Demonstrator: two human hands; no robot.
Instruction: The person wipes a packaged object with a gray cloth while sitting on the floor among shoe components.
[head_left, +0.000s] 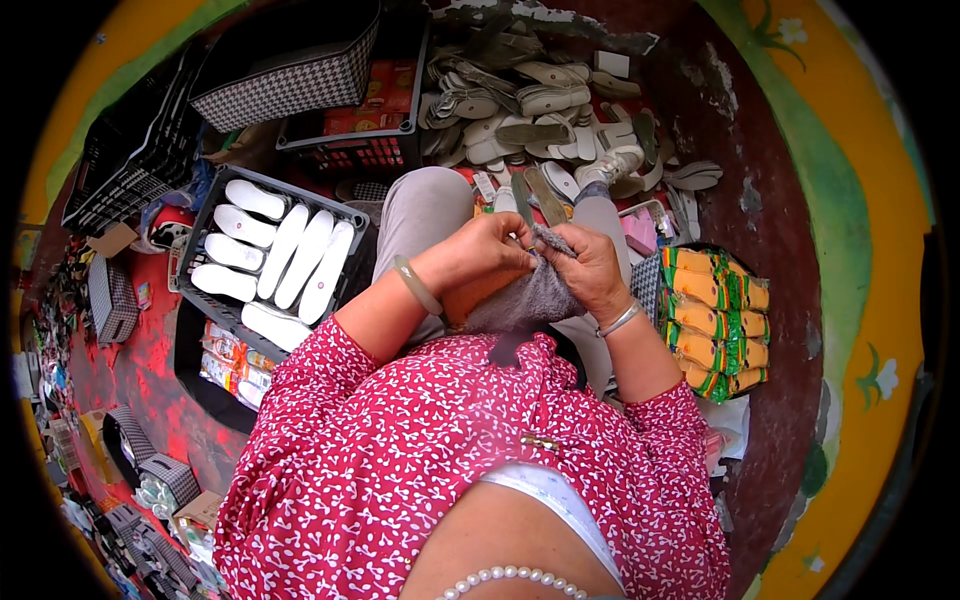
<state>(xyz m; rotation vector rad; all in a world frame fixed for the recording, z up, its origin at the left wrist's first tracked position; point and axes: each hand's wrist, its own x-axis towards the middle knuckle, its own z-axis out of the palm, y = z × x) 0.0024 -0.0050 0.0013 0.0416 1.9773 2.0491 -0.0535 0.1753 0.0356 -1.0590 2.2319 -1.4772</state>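
Landmark: one black plastic crate [300, 192], filled with white shoe soles [283, 250]; a red patterned left sleeve [320, 372] stands in front of its near right corner.
Beyond the crate: houndstooth basket [290, 88], tilted; dark crate with red packs [385, 88].
Beyond and right of it: heap of loose soles [545, 98], pale and olive, overlapping.
Well to its right: yellow packages [700, 318], green-edged, stacked.
Near side of it: clear-wrapped packets [232, 362], partly hidden.
Left of it: smaller houndstooth box [112, 300].
Surface and room: red floor [150, 370], blotched, left of the crate; dark red wall [780, 300], paint peeling, far right of it, bordered by green and yellow.
Piece in work: grey fuzzy fabric [525, 300], soft, bunched at its upper edge, right of the crate, above the lap.
Left grip [485, 250]: fingertips narrowed on the fabric's upper edge; any small object between them cannot be told.
Right grip [596, 268]: holding the fabric's right edge between thumb and fingers.
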